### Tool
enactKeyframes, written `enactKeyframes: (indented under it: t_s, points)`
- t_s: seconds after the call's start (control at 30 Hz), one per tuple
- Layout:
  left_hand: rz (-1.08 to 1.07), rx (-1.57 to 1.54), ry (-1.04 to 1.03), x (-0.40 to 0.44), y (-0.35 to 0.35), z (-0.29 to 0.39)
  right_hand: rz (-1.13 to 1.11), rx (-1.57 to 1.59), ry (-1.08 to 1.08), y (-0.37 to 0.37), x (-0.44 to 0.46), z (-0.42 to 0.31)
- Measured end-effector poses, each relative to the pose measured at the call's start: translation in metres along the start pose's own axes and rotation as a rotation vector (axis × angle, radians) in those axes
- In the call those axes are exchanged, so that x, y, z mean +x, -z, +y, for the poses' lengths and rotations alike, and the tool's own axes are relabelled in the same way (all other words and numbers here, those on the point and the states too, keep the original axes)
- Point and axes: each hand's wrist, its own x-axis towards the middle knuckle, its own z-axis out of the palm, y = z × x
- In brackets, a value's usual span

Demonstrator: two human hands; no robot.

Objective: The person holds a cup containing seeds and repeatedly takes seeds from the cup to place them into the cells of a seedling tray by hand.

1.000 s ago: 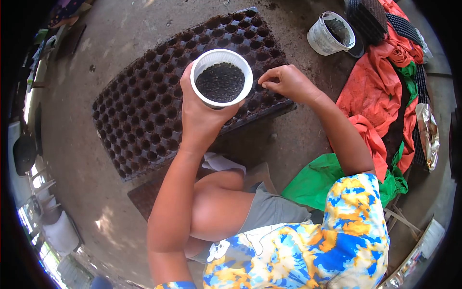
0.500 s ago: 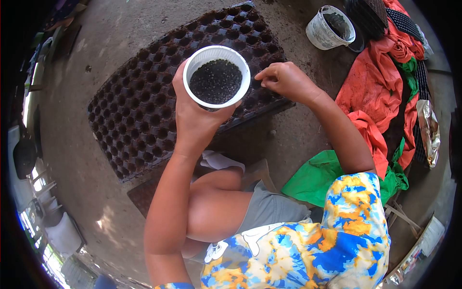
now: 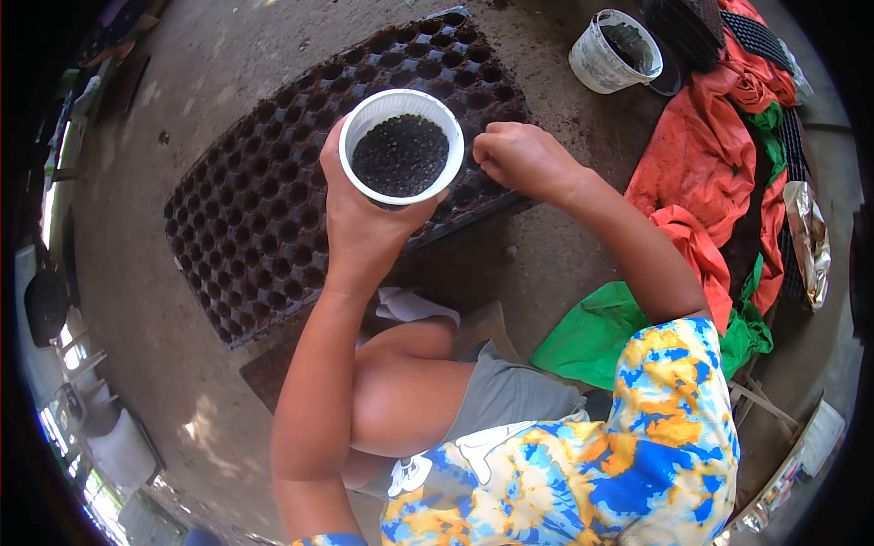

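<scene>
A white plastic cup (image 3: 397,104), partly filled with small dark seeds (image 3: 401,156), is gripped from below and around its side in my left hand (image 3: 367,227). Its rim faces up toward me. Just right of the cup, my right hand (image 3: 526,159) hovers over the tray with its fingers curled together. Whatever they may be pinching is too small or hidden to make out. Beneath both hands lies a dark seedling tray (image 3: 241,223) with rows of round cells holding brown soil. The cup and my left hand cover part of it.
A smeared white bucket (image 3: 596,65) stands at the upper right, near stacked dark trays (image 3: 685,32). Red sheeting (image 3: 701,173) and green sheeting (image 3: 596,332) lie along the right side. Below the seedling tray is my bent leg (image 3: 410,391).
My right fingers have curled in further, and that hand has shifted slightly left, staying beside the cup. The whole view has shifted a little; my left hand still holds the cup.
</scene>
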Motion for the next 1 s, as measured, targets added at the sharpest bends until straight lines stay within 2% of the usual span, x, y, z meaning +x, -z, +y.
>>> enactKeyframes:
  t_s: [0.2, 0.3, 0.4, 0.6, 0.67, 0.7, 0.8, 0.87, 0.9, 1.0]
  points:
    - [0.015, 0.026, 0.002, 0.000, 0.003, -0.003, 0.028, -0.306, 0.081, -0.017, 0.008, -0.007]
    - [0.016, 0.027, 0.000, 0.000, 0.003, -0.004, 0.021, -0.362, 0.080, -0.018, 0.008, -0.012]
    - [0.015, 0.024, -0.013, 0.000, 0.002, -0.004, 0.053, -0.341, 0.079, -0.015, 0.008, -0.011]
    - [0.000, 0.007, -0.002, 0.000, 0.001, -0.008, 0.023, -0.088, -0.027, 0.015, -0.019, -0.010]
    - [-0.016, 0.015, -0.003, 0.001, -0.003, -0.008, 0.187, 0.063, -0.012, 0.042, -0.019, -0.027]
    - [-0.028, 0.024, -0.006, 0.001, -0.005, -0.006, 0.268, 0.140, -0.003, 0.055, -0.017, -0.037]
    - [-0.093, 0.045, -0.004, -0.001, -0.014, -0.002, 0.283, 0.119, 0.209, 0.068, -0.009, -0.067]
    - [-0.124, 0.071, -0.013, 0.000, -0.020, 0.003, 0.174, -0.016, 0.254, 0.060, 0.002, -0.077]
    - [-0.130, 0.091, -0.022, 0.001, -0.022, 0.007, 0.036, -0.089, 0.208, 0.061, 0.007, -0.079]
    - [-0.142, 0.128, -0.007, 0.001, -0.024, 0.014, 0.013, -0.117, 0.309, 0.056, 0.019, -0.075]
